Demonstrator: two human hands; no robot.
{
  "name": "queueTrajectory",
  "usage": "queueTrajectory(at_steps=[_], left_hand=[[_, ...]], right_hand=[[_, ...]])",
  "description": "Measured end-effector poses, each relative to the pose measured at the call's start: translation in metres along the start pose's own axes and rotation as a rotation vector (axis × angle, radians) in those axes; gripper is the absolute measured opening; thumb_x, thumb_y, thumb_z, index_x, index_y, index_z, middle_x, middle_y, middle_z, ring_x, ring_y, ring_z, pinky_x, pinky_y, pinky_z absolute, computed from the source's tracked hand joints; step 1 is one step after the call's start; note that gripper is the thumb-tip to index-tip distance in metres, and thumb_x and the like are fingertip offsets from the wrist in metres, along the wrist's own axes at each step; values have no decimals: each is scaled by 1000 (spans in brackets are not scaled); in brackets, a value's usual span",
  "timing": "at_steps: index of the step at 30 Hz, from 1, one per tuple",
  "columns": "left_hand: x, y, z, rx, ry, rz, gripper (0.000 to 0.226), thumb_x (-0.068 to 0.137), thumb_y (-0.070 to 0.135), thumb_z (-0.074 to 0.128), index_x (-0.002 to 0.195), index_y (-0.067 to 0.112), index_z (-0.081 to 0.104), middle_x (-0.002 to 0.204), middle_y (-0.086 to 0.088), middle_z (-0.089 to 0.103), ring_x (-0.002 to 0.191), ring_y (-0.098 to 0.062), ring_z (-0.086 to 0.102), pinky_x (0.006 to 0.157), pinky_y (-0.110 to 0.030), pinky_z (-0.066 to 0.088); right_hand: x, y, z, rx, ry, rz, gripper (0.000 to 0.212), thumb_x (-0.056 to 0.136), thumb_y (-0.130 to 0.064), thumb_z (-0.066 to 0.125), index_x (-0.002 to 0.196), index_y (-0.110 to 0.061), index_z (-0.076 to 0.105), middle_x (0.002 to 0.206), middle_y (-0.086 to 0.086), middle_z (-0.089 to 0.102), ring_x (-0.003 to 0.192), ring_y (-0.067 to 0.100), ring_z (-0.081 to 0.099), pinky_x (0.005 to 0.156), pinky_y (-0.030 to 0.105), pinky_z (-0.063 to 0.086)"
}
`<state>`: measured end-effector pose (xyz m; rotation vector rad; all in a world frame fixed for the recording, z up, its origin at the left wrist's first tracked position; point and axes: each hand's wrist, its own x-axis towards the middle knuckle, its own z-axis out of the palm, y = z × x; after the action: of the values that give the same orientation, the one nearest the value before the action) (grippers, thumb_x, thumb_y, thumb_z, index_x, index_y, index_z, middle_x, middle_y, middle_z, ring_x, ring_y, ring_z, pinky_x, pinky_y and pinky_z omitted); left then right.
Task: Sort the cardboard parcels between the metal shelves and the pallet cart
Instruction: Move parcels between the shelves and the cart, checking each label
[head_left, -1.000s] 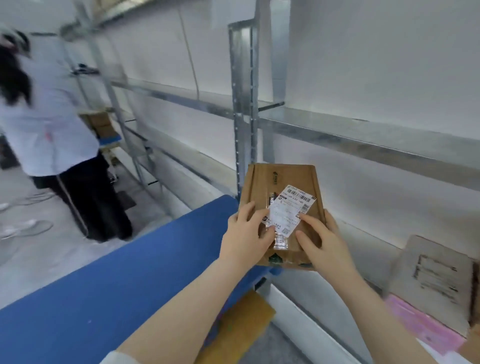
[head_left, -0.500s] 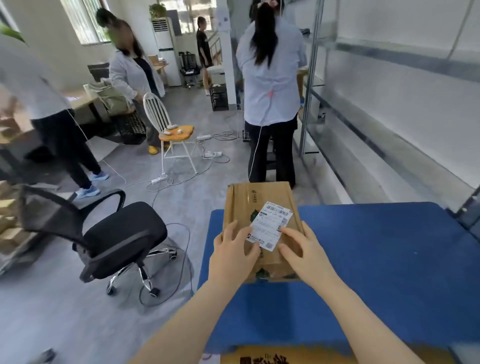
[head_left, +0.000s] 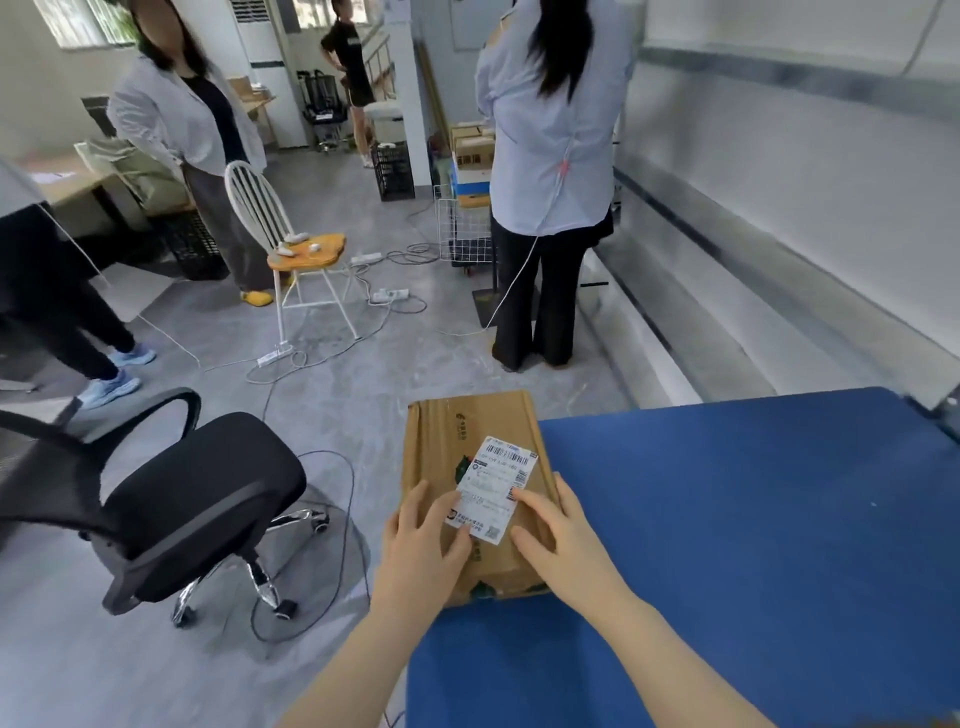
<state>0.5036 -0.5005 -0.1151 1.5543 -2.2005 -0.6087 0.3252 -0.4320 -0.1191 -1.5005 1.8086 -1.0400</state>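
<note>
Since the parcel (head_left: 470, 488) sits clamped between the left hand (head_left: 423, 540) and right hand (head_left: 558, 540) over the cart (head_left: 727, 519) corner, I'd guess it's light, stiff cardboard, best gripped by its 2 long sides, not the label (head_left: 491, 488).

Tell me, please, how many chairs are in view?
2: a black office chair at lower left and a white chair with a wooden seat farther back; others may be hidden.
</note>
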Motion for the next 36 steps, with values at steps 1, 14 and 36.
queueTrajectory(at_steps=[1,14,36], left_hand=[[-2,4,-1,70,5,-7,44,87,47,45,130,43,38,151,4,21,134,-33,22,102,-47,32],[-104,362,112,56,-228,932,56,85,47,51,138,33,38,146,-11,35,135,-31,29,106,-56,24],[-479,721,242,-322,-868,1297,48,86,56,34,133,48,28,150,7,20,131,-26,33,103,-43,35]], right_hand=[[-3,-1,-3,1,-2,10,43,87,-51,49,126,-59,34,154,-18,-5,128,-11,4,100,18,23],[-297,42,-268,-182,879,544,53,86,-52,46,136,-40,33,152,-9,15,135,7,25,105,20,24],[-707,77,-502,-369,1414,935,48,87,-50,46,133,-36,41,152,0,19,132,18,32,96,27,33]])
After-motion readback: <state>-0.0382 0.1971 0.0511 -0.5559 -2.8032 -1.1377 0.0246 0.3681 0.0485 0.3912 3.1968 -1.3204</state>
